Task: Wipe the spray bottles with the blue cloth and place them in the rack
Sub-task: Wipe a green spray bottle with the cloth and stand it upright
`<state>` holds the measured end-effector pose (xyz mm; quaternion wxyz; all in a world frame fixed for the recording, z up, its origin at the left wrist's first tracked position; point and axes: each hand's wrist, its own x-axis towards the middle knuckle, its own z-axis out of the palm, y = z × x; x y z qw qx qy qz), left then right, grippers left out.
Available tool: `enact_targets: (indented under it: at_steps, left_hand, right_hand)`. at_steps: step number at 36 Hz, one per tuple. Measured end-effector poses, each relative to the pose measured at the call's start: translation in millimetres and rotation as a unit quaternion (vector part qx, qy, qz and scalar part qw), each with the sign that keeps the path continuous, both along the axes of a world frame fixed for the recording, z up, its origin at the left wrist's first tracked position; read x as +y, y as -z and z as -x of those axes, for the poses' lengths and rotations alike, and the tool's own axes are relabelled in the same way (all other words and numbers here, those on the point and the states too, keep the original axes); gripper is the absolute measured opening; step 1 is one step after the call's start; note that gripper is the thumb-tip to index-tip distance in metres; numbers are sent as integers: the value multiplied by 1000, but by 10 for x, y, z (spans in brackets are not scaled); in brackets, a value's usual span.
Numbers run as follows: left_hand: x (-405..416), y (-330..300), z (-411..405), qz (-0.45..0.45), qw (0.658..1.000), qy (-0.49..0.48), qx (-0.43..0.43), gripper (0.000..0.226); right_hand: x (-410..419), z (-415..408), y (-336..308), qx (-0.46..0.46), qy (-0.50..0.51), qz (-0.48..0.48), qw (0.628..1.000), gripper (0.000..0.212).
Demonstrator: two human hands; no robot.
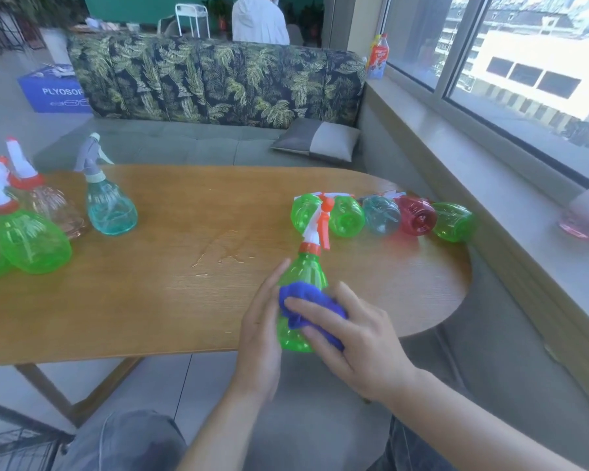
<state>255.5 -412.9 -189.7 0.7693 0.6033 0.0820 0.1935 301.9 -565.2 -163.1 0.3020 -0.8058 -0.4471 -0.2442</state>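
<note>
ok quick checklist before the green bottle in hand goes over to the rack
1. Bottle secured: ok. The left hand holds the green spray bottle from the side.
2. Cloth on bottle: ok. The right hand presses the blue cloth against its body.
3. Wipe complete: cannot tell. The cloth covers only the middle; base and neck are bare.
4. Trigger head seated: ok. The orange collar sits on the neck.
5. Rack slot free: cannot tell. Five bottles lie in a row at the table's right end; no open slot shows.
6. Path clear: not ok. A wet patch lies on the table.
</note>
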Motion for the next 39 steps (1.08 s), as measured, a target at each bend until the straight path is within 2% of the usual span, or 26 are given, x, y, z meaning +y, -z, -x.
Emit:
enact_targets:
  at_steps: [4,7,9,12,16,20,26,30,32,36,39]
  left_hand:
    - [6,-38,10,25,999,25,-2,43]
    - [-12,-83,16,26,999,26,-17,46]
    - [-25,-98,6,12,1000,17,-21,50]
    - [-26,-80,-15,1,1000,13,-27,51]
    - [-49,-48,-18,-1,999,40,-35,50]
    - [-21,-15,-34,5,999,32,-27,51]
    - [27,-2,-19,36,999,12,-2,44]
    - [65,-7,-20,56,998,28,-2,42]
    - [57,-19,-23,51,998,40,-4,44]
    - [-10,-38,-39,31,999,34,-16,44]
    - [-36,-28,-45,5,999,43,-19,49]
  right_hand:
    - [-138,45,92,-82,-61,75,992,29]
    - [-204,43,49,-96,-60,69,991,28]
    - [-204,-4,-30,-65,-13,8,998,30]
    - [-153,-135,-146,29,41,-98,994,34]
    - [-31,-221,-213,95,74,-106,987,38]
    - [70,-133,-117,111,98,-101,984,37]
    - [23,46,101,10,22,-17,1000,31]
    - [-54,128,141,-64,-36,65,995,30]
    - [-98,130,132,-76,-42,69,994,29]
    - [-130,47,12,10,2,-39,999,31]
    - [-71,-98,-153,106,65,-116,985,34]
